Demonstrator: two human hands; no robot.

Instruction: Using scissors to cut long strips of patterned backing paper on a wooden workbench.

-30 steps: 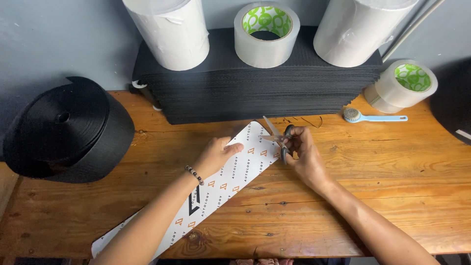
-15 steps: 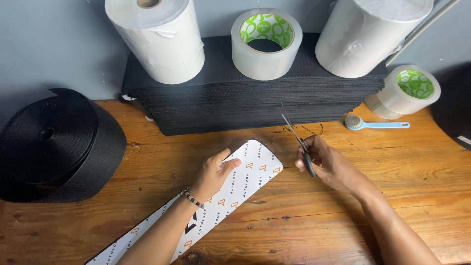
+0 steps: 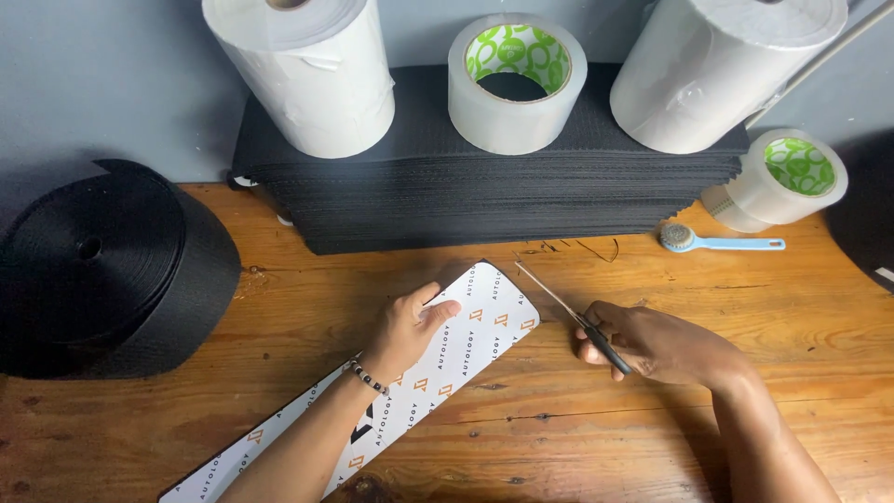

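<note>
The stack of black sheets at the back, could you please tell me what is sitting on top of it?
On the black stack stand two white rolls with a tape roll between them. The stack's top beneath them is covered, and its back is hidden.

Lighting: I read it as soft, even daylight-like, moderately bright. Shadows: faint, short ones under the left hand [image 3: 410, 326] and right hand [image 3: 656, 345] on the wooden table [image 3: 745, 307]. Glare: mild sheen on the tape roll [image 3: 517, 84]. Focus: sharp throughout; slight wide-angle bending at the edges.

Right hand [image 3: 666, 346] around scissors [image 3: 573, 315]
</note>
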